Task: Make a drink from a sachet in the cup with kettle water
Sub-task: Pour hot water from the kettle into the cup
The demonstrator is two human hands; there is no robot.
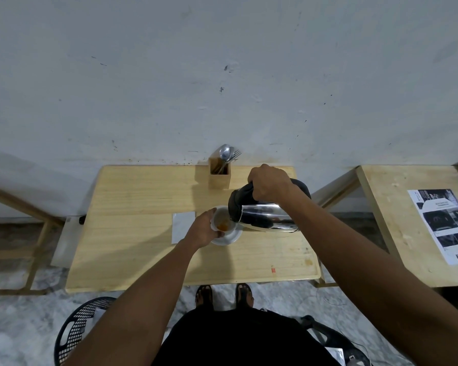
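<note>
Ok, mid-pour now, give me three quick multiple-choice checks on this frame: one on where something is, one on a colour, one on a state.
1. Where does the wooden cutlery holder stand?
A. at the table's far edge by the wall
B. on the saucer
C. on the floor

2. What colour is the stuff inside the cup?
A. green
B. orange
C. blue

3. How is the kettle held?
A. upright on the table
B. lying on the floor
C. tipped, spout end over the cup

Answers: 1 A, it stands at the back of the table under the wall. 2 B, an orange patch shows in the cup. 3 C, the right hand grips its handle and tilts it while the left hand steadies the cup.
</note>
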